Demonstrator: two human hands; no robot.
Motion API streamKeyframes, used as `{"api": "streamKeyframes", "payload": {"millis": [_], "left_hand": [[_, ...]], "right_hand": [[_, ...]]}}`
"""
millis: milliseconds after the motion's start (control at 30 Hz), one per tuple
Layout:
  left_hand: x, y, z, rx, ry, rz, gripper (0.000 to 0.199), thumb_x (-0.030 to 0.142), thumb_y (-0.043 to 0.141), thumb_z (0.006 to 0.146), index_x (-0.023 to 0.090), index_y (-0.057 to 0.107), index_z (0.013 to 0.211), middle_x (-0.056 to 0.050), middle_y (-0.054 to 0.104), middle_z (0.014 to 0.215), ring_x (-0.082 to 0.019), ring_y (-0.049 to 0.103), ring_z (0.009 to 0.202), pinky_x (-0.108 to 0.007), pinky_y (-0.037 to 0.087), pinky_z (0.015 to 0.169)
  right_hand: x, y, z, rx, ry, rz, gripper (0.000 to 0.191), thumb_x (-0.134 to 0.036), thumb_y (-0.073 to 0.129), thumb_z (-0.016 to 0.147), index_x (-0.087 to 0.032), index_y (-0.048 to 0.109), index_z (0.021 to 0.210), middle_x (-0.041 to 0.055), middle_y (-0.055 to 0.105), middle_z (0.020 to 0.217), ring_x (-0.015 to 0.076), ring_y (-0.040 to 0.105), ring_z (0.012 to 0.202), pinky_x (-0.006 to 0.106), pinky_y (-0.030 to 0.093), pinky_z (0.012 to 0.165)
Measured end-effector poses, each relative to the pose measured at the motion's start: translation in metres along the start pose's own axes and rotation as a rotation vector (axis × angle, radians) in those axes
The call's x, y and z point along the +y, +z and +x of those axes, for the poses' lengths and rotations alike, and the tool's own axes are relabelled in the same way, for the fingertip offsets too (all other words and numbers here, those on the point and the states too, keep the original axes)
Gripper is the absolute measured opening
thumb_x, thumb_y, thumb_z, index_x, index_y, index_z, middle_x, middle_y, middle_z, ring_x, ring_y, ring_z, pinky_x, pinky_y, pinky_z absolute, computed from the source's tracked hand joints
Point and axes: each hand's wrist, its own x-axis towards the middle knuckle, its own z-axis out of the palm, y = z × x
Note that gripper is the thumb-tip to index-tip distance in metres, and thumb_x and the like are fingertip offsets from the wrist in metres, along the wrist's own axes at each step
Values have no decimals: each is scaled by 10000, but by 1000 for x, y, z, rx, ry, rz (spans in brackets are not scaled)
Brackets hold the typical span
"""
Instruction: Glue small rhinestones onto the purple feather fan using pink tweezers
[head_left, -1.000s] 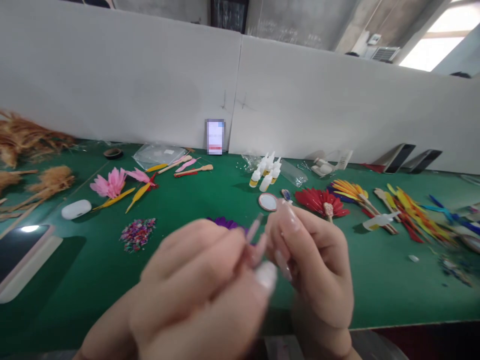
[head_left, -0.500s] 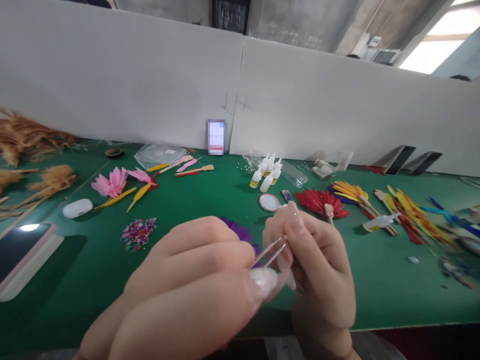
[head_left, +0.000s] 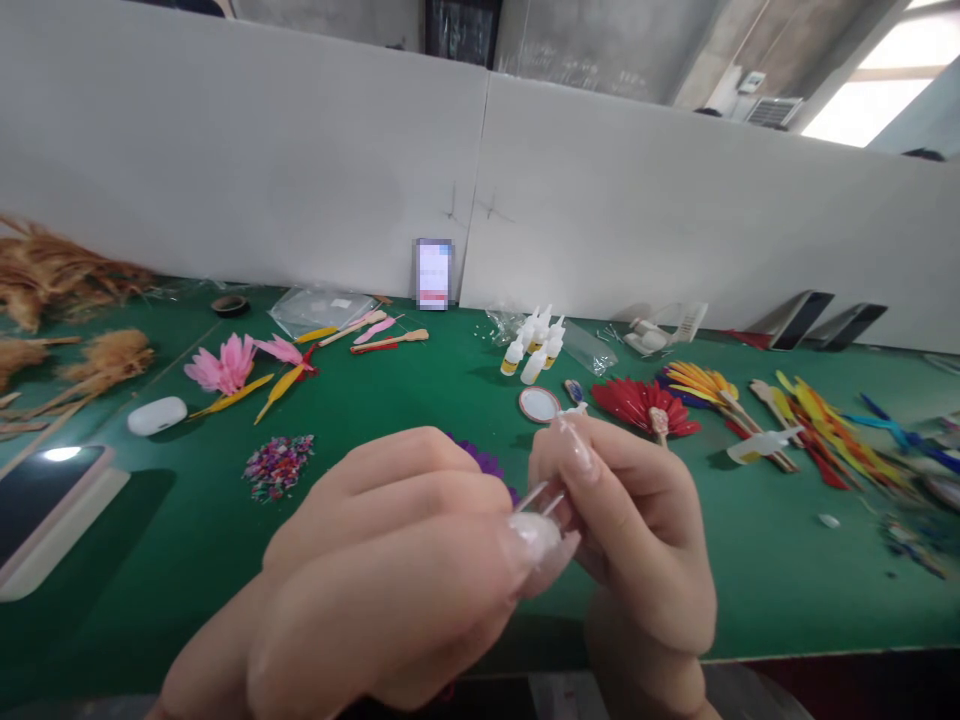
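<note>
My left hand (head_left: 405, 560) is closed, its thumb and fingers pinched around slim, shiny tweezers (head_left: 534, 497) whose two prongs point right. Facing it, my right hand (head_left: 630, 530) is also closed, with thumb and forefinger pressed together at the prong ends. Whatever lies between the right fingertips is hidden or too small to name. Behind the left knuckles a purple feather flower (head_left: 484, 460) on the table is partly covered. A red feather flower (head_left: 637, 405) lies just beyond the right hand.
White glue bottles (head_left: 534, 345) stand near a small round dish (head_left: 538, 404). Another glue bottle (head_left: 761, 445) lies right, by coloured feathers (head_left: 832, 430). Left are mixed beads (head_left: 277, 467), pink feathers (head_left: 225, 365), a white case (head_left: 156, 416) and a phone (head_left: 52, 500). A white partition (head_left: 300, 150) stands behind.
My left hand has shifted slightly right, closer to the right fingertips, so less of the tweezers shows. The right thumb has tilted slightly left. Things on the table stay put.
</note>
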Motion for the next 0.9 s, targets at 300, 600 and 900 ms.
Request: {"api": "streamKeyframes", "payload": {"millis": [300,600,900], "left_hand": [[-28,23,20,102,103,-414,296,113,740,833,218,598,1070,45,677,740,-99,619,522,-208,531,467],[-32,23,14,-8,31,-546,338,150,688,897,283,535,1167,45,702,783,-97,572,491,-228,481,466],[-24,26,18,-5,-112,-727,227,182,732,889,278,602,1048,57,696,744,-99,603,505,-183,498,410]], "right_hand": [[-4,-10,3,-78,102,81,428,-461,529,1040,-210,518,694,-83,401,474,51,308,359,181,280,350],[-8,-8,2,15,-121,-84,373,-372,577,1032,-203,548,701,-66,455,503,52,377,395,166,305,355],[-4,-14,3,101,-359,-435,275,-297,579,1034,-215,585,772,-55,527,602,66,460,477,211,370,444]]}}
